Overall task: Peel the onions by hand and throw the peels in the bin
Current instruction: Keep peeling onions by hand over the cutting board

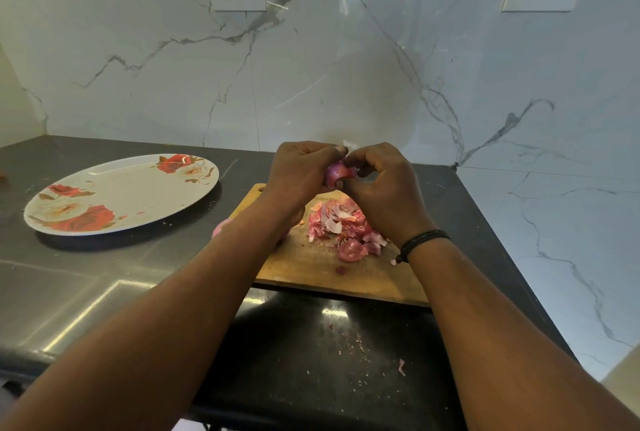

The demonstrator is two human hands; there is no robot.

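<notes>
Both hands hold a small red onion point(337, 173) in the air above the far end of a wooden cutting board point(311, 264). My left hand point(299, 174) grips it from the left. My right hand point(384, 188) pinches its skin from the right, with a pale bit of peel sticking up above the fingers. A heap of pink and white onion peels point(344, 226) lies on the board under the hands. Another onion point(221, 225) peeks out beside the board's left edge, mostly hidden behind my left forearm. No bin is in view.
A large white plate point(121, 195) with red rose prints sits on the dark counter to the left. Small peel scraps point(401, 366) lie on the counter near its front edge. A marble wall with two sockets rises behind and on the right side.
</notes>
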